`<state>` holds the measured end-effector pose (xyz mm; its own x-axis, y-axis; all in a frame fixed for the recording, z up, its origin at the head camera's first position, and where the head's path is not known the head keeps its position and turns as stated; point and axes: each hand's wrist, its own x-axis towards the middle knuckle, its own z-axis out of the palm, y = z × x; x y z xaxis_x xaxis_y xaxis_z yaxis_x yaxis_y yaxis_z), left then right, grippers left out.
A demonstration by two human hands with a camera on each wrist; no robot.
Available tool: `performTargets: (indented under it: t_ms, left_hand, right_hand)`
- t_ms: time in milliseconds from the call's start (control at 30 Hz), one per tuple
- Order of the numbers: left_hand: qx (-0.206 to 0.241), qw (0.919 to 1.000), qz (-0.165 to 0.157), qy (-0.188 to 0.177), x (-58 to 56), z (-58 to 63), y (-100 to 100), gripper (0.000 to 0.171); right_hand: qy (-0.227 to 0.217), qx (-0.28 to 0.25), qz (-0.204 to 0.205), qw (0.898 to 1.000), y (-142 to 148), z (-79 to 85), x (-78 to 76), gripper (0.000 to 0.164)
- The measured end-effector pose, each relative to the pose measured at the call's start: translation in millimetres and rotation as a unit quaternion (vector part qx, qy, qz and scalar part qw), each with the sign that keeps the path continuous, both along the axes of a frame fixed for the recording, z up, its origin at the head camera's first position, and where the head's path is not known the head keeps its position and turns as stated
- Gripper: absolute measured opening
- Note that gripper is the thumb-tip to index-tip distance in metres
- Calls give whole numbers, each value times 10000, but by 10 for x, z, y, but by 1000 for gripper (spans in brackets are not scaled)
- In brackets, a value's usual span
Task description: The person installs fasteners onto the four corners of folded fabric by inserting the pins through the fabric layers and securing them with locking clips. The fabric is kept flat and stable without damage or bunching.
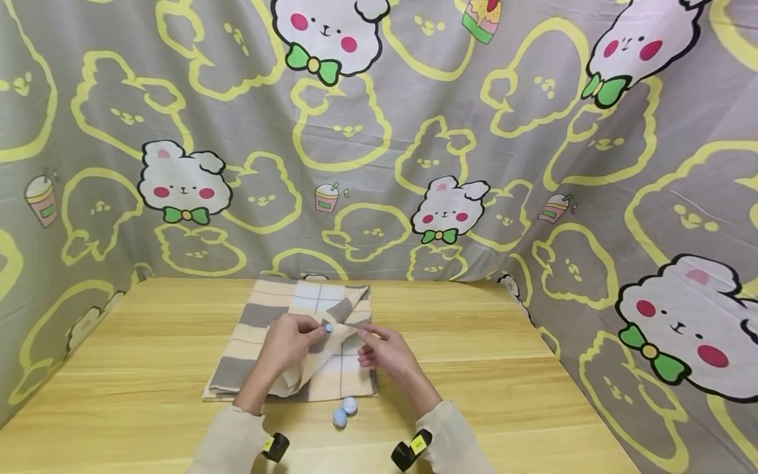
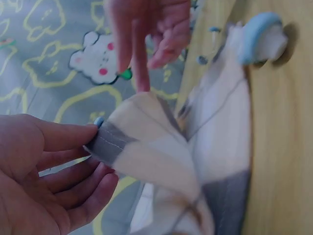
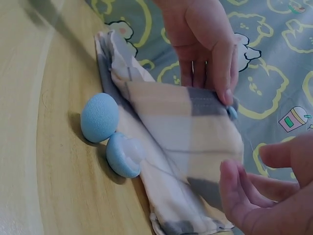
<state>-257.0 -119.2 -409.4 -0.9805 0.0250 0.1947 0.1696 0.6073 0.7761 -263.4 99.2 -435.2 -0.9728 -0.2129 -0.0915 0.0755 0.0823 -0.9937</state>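
A plaid cloth [image 1: 266, 303] in beige, grey and white lies folded on the table, with one corner lifted. My left hand [image 1: 290, 339] pinches that corner, where a small blue button-like piece [image 3: 232, 113] shows by the thumb. At the other side of the raised flap is my right hand [image 1: 387, 349]; its index finger reaches the cloth's edge in the left wrist view, and thumb and fingers stand apart in the right wrist view. Two domed light-blue pieces, a blue cap [image 3: 100, 118] and one with a white underside [image 3: 123, 155], lie on the wood before the cloth.
The wooden table [image 1: 474, 375] extends to both sides of the cloth. Two small blue-topped pieces, one of them a pin [image 2: 214, 30], appear beyond the cloth in the left wrist view. A grey curtain [image 1: 367, 145] with cartoon prints surrounds the table's back and sides.
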Motion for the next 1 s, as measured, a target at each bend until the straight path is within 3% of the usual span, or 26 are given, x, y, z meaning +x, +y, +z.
performTargets:
  t_ms: [233,400,567,800,1000]
  left_hand:
    - [-5,9996,272,77,-32,80,-344,11]
    - [-137,9990,388,-194,-37,91,-550,14]
    - [-260,9975,447,-487,-56,21,-661,16]
    - [-618,9957,473,-502,-82,-98,-747,17]
    - [-701,9937,444,-750,-93,-162,-768,19]
  right_hand:
    - [25,-66,-35,10000,18,2,-18,47]
    - [33,-6,49,10000,22,-20,-24,43]
    - [48,59,80,9999,24,-25,-29,38]
    - [21,67,108,9999,28,-24,-36,34]
    - [9,104,130,9999,30,-19,-30,34]
